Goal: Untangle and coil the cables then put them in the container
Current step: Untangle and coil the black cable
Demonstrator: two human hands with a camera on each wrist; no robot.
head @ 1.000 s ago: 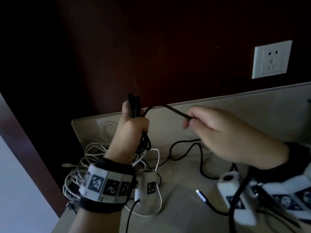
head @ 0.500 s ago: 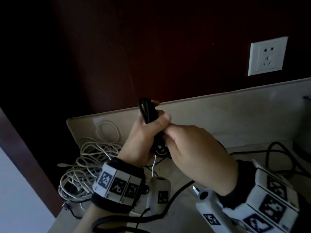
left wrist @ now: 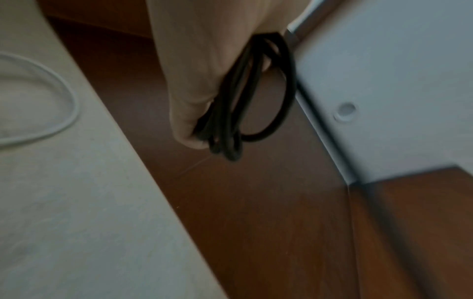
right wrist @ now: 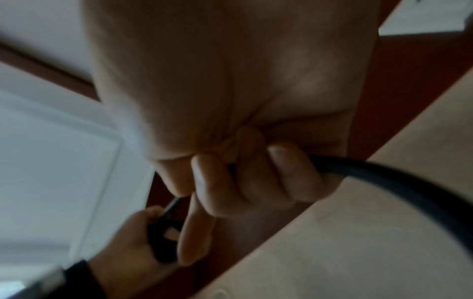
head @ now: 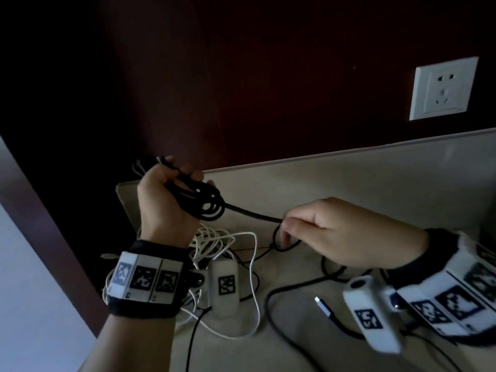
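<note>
My left hand (head: 163, 194) is raised above the table and grips a bundle of black cable coils (head: 206, 202); the loops hang by its fingers in the left wrist view (left wrist: 245, 113). From the coil a taut stretch of the black cable (head: 252, 214) runs right to my right hand (head: 292, 224), which pinches it between thumb and fingers. In the right wrist view the black cable (right wrist: 384, 174) leaves the curled fingers (right wrist: 289, 170) to the right. The cable's loose tail loops over the table and ends in a silver plug (head: 323, 307). A tangle of white cables (head: 214, 237) lies under my left hand.
The beige table (head: 362, 183) meets a dark red-brown wall with a white socket (head: 442, 89) at the upper right. More white cable (head: 252, 291) loops toward the front, beside the wrist cameras. The table's left edge drops off near the white tangle.
My hands were together at the coil half a second ago. The right hand has since slid right along the black cable, pulling a straight stretch out from the coil.
</note>
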